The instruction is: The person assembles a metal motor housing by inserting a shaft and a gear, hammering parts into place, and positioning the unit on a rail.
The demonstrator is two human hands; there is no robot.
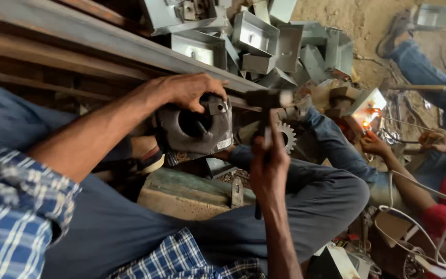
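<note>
My left hand [191, 91] rests on top of a dark, grimy round metal housing [194, 128] with a hole in its middle, gripping its upper edge. My right hand [268, 160] is closed around the handle of a hammer [265, 99], whose dark head is raised just right of the housing. A small toothed gear [287, 137] shows behind the hammer handle. The housing sits above a worn greenish wooden block [184, 191] between my knees.
A long steel beam [94, 36] runs across the upper left. A heap of grey sheet-metal boxes [264, 41] lies behind it. At the right another person in jeans crouches on the sandy ground, their hands [375, 144] near a bright welding glow [366, 124]. White cables [414, 217] lie at lower right.
</note>
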